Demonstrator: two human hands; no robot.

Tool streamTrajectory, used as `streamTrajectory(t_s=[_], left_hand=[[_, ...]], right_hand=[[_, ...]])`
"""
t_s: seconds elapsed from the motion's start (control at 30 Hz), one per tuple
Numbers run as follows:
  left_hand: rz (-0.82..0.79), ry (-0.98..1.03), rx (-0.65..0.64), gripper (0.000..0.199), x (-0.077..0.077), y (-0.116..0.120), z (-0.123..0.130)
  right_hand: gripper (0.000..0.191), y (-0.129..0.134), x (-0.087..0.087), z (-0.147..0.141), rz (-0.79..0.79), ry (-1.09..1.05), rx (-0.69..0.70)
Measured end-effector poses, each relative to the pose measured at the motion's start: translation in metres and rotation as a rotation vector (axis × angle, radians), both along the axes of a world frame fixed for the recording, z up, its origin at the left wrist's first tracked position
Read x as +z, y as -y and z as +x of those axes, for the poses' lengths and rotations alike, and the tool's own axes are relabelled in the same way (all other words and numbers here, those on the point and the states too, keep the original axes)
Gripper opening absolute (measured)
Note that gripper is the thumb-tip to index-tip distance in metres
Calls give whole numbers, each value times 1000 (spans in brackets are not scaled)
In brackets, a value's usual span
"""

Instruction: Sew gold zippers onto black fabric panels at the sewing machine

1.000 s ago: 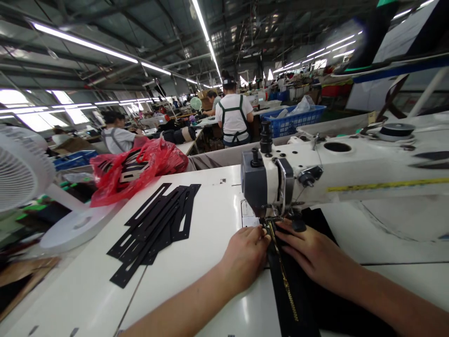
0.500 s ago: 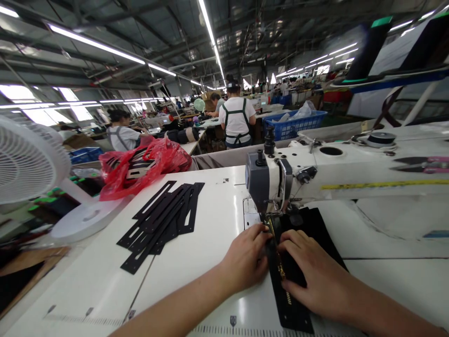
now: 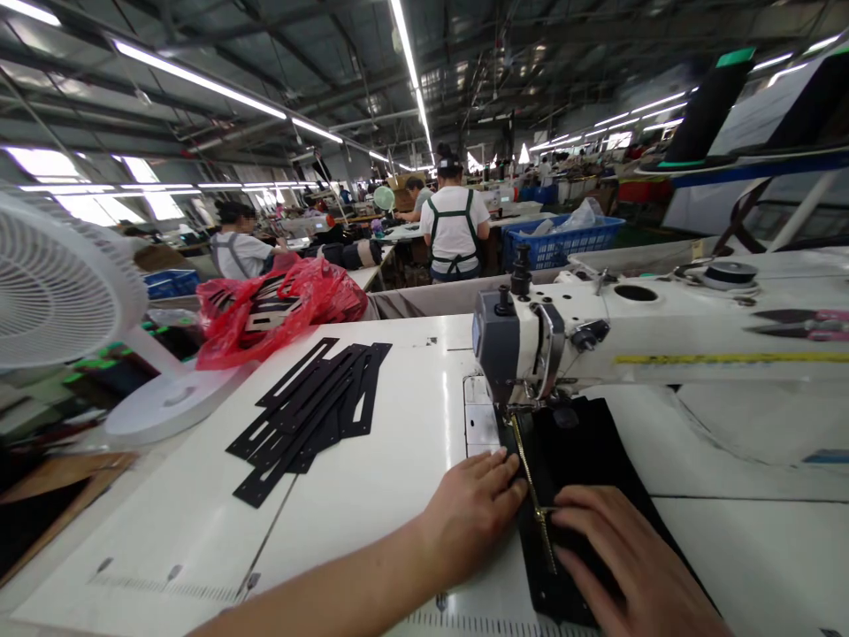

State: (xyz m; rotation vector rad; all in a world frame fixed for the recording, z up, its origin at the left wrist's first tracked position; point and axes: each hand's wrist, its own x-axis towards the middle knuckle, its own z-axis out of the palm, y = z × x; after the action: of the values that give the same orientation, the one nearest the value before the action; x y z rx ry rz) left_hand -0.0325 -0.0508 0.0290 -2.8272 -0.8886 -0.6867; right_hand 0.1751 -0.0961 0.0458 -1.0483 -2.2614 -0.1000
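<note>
A black piece [image 3: 540, 566] with a gold zipper [image 3: 523, 460] runs out from under the presser foot of a white sewing machine [image 3: 690, 323], over a wider black panel [image 3: 597, 442]. My left hand [image 3: 474, 513] lies flat on the piece's left edge, its fingertips beside the zipper. To the right, my right hand [image 3: 630, 557] rests over the black material with thumb and index finger apart. Its index fingertip is at the zipper pull [image 3: 544, 510]. Several black frame-shaped strips [image 3: 311, 407] lie piled on the white table [image 3: 385, 469].
A white fan [image 3: 159, 389] stands at the left, near a red plastic bag [image 3: 279, 305] of cut pieces. Pink-handled snips [image 3: 802, 325] and a yellow measuring tape [image 3: 730, 359] are on the machine arm. Beyond are a blue basket [image 3: 570, 241] and people at other tables.
My right hand has moved back and right, and its fingers now show less bent over the zipper. My left hand has shifted slightly nearer, uncovering more zipper. The view has shifted a little.
</note>
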Motion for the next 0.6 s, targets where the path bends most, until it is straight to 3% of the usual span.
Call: streamTrajectory(t_s=[0.1, 0.2, 0.27, 0.33, 0.47, 0.53, 0.6], left_hand=[[-48, -72, -47, 31, 4, 21, -6], [-184, -29, -47, 35, 13, 36, -9], [-275, 73, -19, 42, 20, 41, -8], [-299, 171, 19, 44, 27, 39, -4], [-117, 257, 33, 12, 34, 27, 6], [-22, 252, -14, 14, 35, 23, 8], [30, 221, -70, 19, 35, 22, 7]], right_hand=[[27, 14, -1, 9, 319, 249, 102], [33, 15, -2, 5, 369, 231, 100], [37, 10, 4, 0, 284, 82, 81], [28, 5, 18, -4, 120, 13, 113], [19, -1, 45, 2, -139, 14, 230], [17, -6, 43, 16, -193, -62, 154], [27, -19, 31, 35, -253, -131, -91]])
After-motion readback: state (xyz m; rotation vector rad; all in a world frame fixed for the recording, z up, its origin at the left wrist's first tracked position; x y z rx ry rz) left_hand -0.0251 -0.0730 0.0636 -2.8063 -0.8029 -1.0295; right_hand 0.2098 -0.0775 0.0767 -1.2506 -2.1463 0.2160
